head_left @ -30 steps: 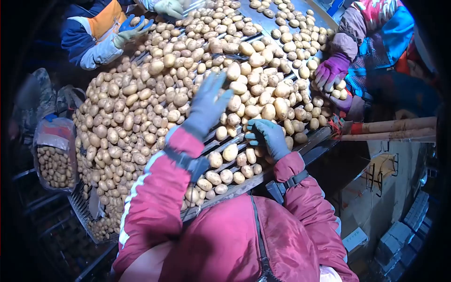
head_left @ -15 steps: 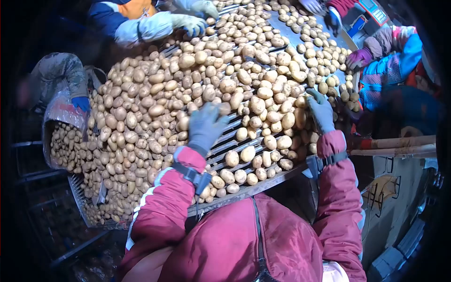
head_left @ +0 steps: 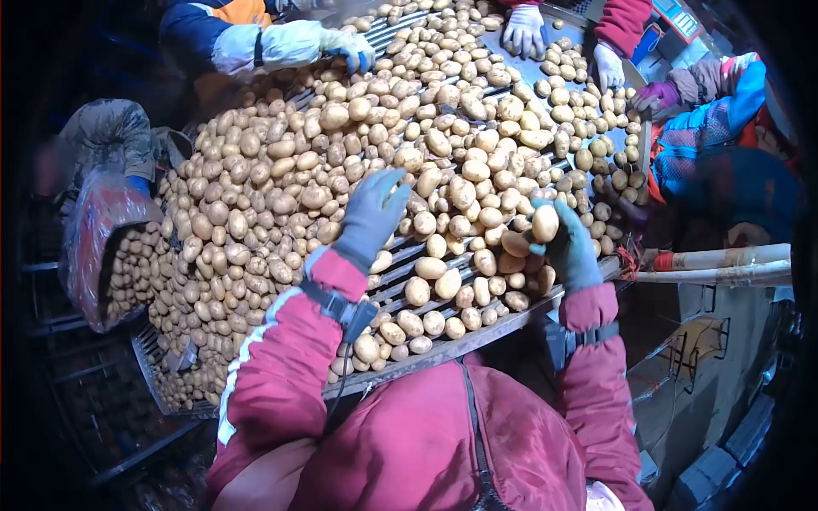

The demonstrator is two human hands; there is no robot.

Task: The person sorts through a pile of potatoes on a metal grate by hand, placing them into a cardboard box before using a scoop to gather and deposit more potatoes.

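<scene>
Many potatoes [head_left: 256, 196] lie heaped over a slatted metal table [head_left: 405, 264]. My left hand [head_left: 372, 215], in a grey-blue glove, rests over the middle of the heap with its fingers apart and no potato visible in it. In my right hand [head_left: 569, 243], also gloved, a pale potato [head_left: 545, 223] is gripped between thumb and fingers, above the right part of the heap. More potatoes lie just left of that hand.
Co-workers' gloved hands reach in at the top left [head_left: 351, 49], top [head_left: 525, 34] and right [head_left: 654, 95]. A tilted container [head_left: 94, 247] with potatoes stands at the left. The table's metal edge [head_left: 477, 336] runs before my body. White pipes [head_left: 724, 266] are at the right.
My right hand has moved down and left and now holds a potato. My left hand has shifted slightly up. The container at the left is tilted differently, and the co-workers' hands have moved.
</scene>
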